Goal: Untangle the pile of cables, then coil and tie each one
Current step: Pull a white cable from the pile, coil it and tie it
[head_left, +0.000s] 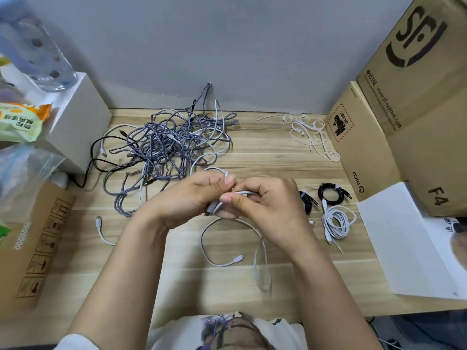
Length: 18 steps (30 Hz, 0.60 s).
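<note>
Two hands are being held close together over the middle of the pale wooden worktop, and a thin white charging cable is being pinched between them. The left hand is curled round a short bundle of its turns, thumb pressed on top; the right hand is gripping the run beside it, fingers folded under. That pairing is judged to be a coiling hold: one hand keeping the loops from springing, the other feeding slack.

Between the hands the cable's long axis is lying roughly left to right. The free tail is hanging toward the near edge, curving in an open loop on the wood, its white plug pointing right.

Toward the far left corner, the tangled heap of grey braided, white and black cables is lying unsorted. By the right edge, a tied white coil and two tied black coils are being kept apart from the heap, probably as finished work. Loose white ties are lying at the far right corner beside the brown cardboard boxes, within reach.
</note>
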### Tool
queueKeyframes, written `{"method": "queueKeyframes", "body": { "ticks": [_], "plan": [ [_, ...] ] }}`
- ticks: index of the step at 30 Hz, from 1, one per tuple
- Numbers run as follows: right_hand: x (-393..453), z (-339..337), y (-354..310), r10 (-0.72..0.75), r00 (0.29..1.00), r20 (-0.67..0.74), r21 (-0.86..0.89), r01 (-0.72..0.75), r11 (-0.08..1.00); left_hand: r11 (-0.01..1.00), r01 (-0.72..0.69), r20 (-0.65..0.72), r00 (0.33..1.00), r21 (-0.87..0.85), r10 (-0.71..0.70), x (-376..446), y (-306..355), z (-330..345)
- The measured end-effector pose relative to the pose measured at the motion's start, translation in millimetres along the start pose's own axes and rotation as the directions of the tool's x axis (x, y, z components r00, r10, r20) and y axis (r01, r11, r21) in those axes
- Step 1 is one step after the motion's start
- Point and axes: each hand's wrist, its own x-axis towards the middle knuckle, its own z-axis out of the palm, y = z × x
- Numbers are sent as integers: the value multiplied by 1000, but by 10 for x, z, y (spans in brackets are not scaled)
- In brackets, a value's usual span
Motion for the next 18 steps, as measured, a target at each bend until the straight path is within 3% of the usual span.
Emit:
{"method": "queueKeyframes", "body": {
  "ticks": [4, 8, 10, 12, 14, 18],
  "plan": [
    [22, -35, -10, -7, 988, -156, 109, 24, 994, 998, -42, 5, 999, 36, 42, 9, -34, 72],
    [54, -79, 38, 50, 973, -224, 276, 15, 961, 955, -16, 157, 985, -296, 65, -73, -48, 91],
    [85, -80, 31, 63, 981, -186, 406, 18, 914, 842, 25, 308, 936, -539, 169, -90, -28, 76],
    [110, -73, 23, 43, 995, -95, 434, 3, 901, 666, 85, 387, 865, -741, 320, -80, 37, 83],
    [125, -26, 32, 47, 999, 5, 446, -44, 894, 553, 102, 343, 871, -827, 352, -63, 140, 102],
    [107, 94, 76, 73, 987, 144, 308, -115, 945, 466, -4, 167, 931, -885, 325, 5, 258, 86]
  ]
}}
